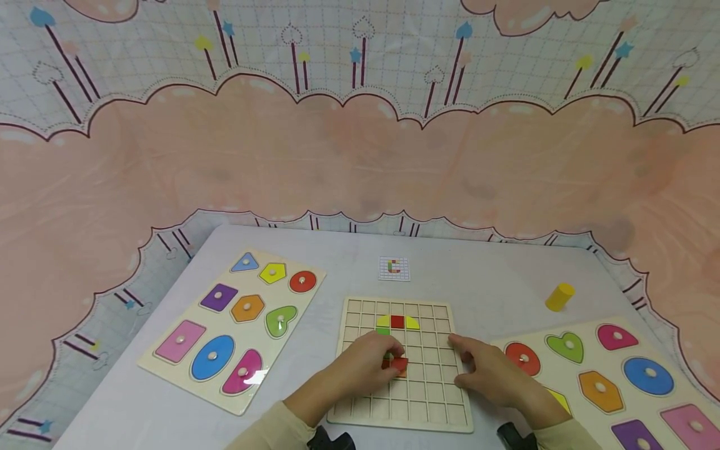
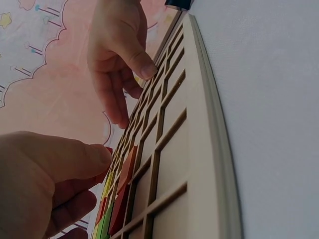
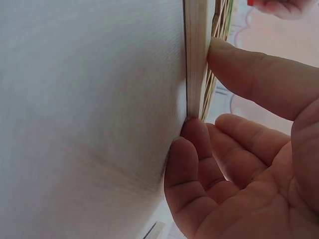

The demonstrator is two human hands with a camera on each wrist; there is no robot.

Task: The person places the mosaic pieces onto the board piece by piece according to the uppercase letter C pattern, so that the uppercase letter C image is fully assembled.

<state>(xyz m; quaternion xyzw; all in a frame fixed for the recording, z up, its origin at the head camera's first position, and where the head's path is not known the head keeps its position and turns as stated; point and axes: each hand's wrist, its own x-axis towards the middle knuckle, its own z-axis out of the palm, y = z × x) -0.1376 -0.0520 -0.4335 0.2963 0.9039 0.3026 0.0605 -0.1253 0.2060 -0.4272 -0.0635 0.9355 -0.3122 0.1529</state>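
Observation:
My left hand (image 1: 368, 362) is over the middle of a wooden grid board (image 1: 430, 394), pinching a small red block (image 1: 400, 364) between thumb and fingers. Only a sliver of that block shows at the thumb tip in the left wrist view. Against the board's right edge rests my right hand (image 1: 495, 372), thumb and index finger touching the rim with the other fingers loosely bent. Set in the grid are a red square (image 1: 397, 322), a yellow piece (image 1: 412, 323) and a green piece (image 1: 382, 330). An orange-red block (image 2: 127, 168) and a dark red block (image 2: 118, 211) show near the left hand.
A small pattern card (image 1: 394, 268) lies beyond the board. Knobbed shape puzzles stand on both sides, the left puzzle (image 1: 247, 344) and the right puzzle (image 1: 568, 387). A yellow cylinder (image 1: 559, 297) is at the back right of the white table (image 1: 478, 269).

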